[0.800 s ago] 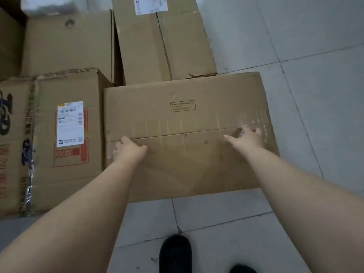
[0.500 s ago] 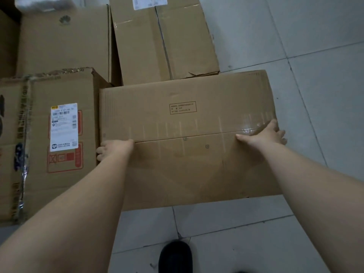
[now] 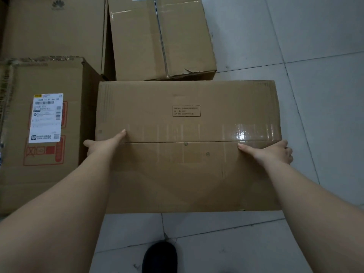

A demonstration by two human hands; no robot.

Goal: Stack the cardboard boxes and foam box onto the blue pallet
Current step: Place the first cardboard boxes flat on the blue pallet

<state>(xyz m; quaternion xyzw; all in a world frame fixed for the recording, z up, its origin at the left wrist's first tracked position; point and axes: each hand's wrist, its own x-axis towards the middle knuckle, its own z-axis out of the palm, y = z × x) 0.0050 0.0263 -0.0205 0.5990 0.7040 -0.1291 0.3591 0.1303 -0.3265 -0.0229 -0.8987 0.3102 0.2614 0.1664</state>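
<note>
A wide taped cardboard box (image 3: 187, 119) with a small printed stamp fills the middle of the view, over the tiled floor. My left hand (image 3: 102, 143) grips its left edge, thumb on top, fingers down the side. My right hand (image 3: 273, 151) grips the right edge the same way, fingers curled over the side. The blue pallet and the foam box are out of view.
To the left stands a cardboard box with a white shipping label (image 3: 47, 119). Behind it lies a box with a logo (image 3: 57, 28). A taped box (image 3: 161, 38) sits just beyond the held one. White tiled floor (image 3: 315, 56) stretches right. My black shoe (image 3: 159, 257) is below.
Both hands slid outward from the top of the box to its left and right edges and now grip the sides. The box appears nearer and larger in view.
</note>
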